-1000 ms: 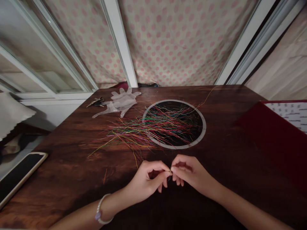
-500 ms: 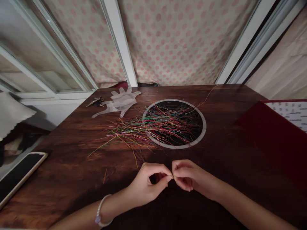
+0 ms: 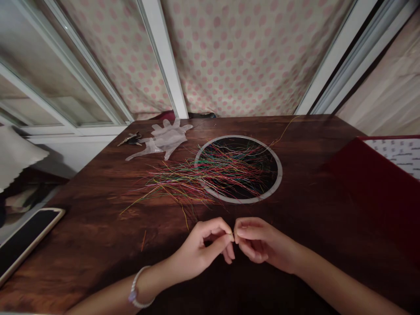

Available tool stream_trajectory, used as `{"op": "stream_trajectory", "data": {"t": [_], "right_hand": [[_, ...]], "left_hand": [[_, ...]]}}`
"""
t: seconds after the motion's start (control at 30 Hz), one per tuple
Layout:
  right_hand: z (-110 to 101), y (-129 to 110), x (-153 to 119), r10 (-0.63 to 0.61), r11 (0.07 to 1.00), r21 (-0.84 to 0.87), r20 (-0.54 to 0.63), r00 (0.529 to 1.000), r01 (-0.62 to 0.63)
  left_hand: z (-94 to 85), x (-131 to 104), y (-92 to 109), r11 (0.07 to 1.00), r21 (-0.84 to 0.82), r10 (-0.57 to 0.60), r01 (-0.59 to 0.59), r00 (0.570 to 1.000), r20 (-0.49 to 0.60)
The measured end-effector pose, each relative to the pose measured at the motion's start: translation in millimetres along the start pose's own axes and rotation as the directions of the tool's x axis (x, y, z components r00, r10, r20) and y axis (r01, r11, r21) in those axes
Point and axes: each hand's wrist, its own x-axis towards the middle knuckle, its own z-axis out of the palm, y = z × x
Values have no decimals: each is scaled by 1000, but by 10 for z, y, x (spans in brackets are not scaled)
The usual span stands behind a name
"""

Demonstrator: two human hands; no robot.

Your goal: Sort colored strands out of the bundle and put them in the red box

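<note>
In the head view, looking forward and down: two bare hands close together at the near middle of a dark brown wooden table (image 3: 315, 210), fingertips almost meeting. Left hand (image 3: 200, 250) with thumb and forefinger pinched on a tiny yellowish piece (image 3: 232, 236), too small to identify; remaining fingers loosely curled beneath. Around the left wrist, a pale beaded bracelet (image 3: 134, 291) with one lilac bead. Right hand (image 3: 260, 239) just beside, fingers curled inward and thumb pressed against the forefinger; impossible to tell whether on anything.

Beyond the hands, near the middle of the table, a loose bundle of thin coloured strands (image 3: 173, 175) in red, green, yellow and white. Spread partly across a round black disc (image 3: 279, 170) with a pale grey rim, and partly over its left edge onto the bare wood. Past the upper right of the rim, a single curved yellow strand (image 3: 286, 132), running toward the far table edge. To the left of the left hand, a short orange strand (image 3: 143, 240), alone on the wood.

At far left of the table, a crumpled clear plastic glove (image 3: 169, 138), with a small bunch of keys (image 3: 131, 139) touching or just beside it. At the near left edge, a phone (image 3: 29, 240) with dark screen and pale border. At right, a deep red box (image 3: 367, 188) with white patterned paper. Behind everything, a cream curtain (image 3: 236, 57) with pink dots, between white frames (image 3: 166, 57).
</note>
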Motion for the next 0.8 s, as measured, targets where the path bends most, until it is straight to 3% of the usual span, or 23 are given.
{"op": "stream_trajectory", "data": {"t": [0.07,0.17,0.27,0.33,0.4,0.47,0.57,0.8], "right_hand": [[25,-3,3,-53,990,-133,-78,996,43],[55,33,2,-284,894,-403,-175,943,195],[64,89,-13,-575,644,-697,-171,800,314],[63,108,-27,-734,409,-834,-59,676,371],[61,106,-38,-820,191,-884,95,564,427],[56,95,-46,-839,57,-891,202,505,451],[41,89,-51,-829,-11,-900,252,498,437],[6,100,-75,-788,-87,-918,301,537,387]], "left_hand": [[-10,14,5,993,-110,-44,44,999,-2],[-21,32,24,980,-187,-79,74,997,-18],[-24,38,30,966,-241,-98,91,995,-16],[-20,37,24,959,-267,-105,97,994,-13],[-16,36,15,955,-277,-112,105,994,-7],[-14,35,8,957,-268,-116,114,993,8],[-19,35,2,966,-229,-115,121,993,38],[-54,30,5,990,-87,-105,108,994,39]]}}
